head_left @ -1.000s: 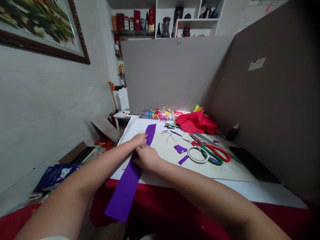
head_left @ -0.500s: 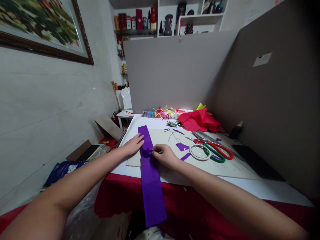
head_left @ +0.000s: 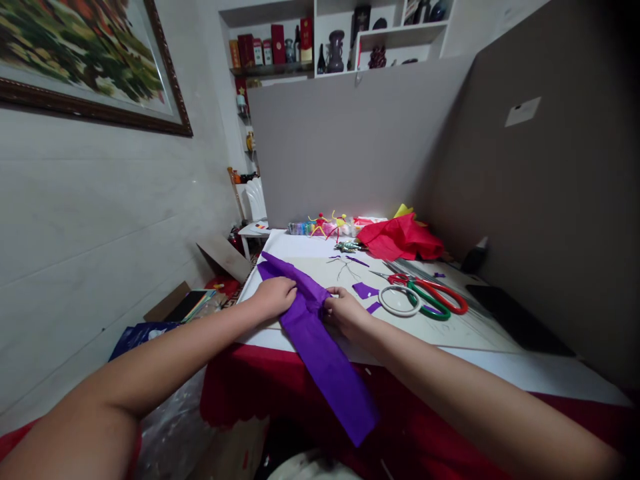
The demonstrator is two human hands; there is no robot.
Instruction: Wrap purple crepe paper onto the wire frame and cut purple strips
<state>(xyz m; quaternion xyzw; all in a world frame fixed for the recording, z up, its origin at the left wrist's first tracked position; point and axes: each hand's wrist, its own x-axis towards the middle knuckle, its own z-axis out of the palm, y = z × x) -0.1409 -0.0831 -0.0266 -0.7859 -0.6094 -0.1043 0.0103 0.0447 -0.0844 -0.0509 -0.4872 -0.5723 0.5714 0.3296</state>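
Note:
A long strip of purple crepe paper (head_left: 325,363) lies slantwise over the board (head_left: 475,338), its near end hanging past the table edge. My left hand (head_left: 274,297) is closed on the upper part of the strip, with the fingers curled down onto it. At the strip's right edge, my right hand (head_left: 345,311) pinches the paper between thumb and fingers, where it looks creased. To the right lie purple scraps (head_left: 365,290), a pale ring (head_left: 399,315), and scissors with red and green handles (head_left: 429,313). Thin dark wires (head_left: 344,268) lie beyond my right hand.
Red cloth or paper (head_left: 400,237) is heaped at the back right. Small red and yellow wire figures (head_left: 327,225) stand at the back. A dark flat object (head_left: 520,321) lies on the right. Grey panels (head_left: 355,153) close off the far and right sides.
The purple strip has swung from nearly straight to slanted, its near end moving right and its far end left. My left hand has curled onto it, and my right hand has shifted slightly right.

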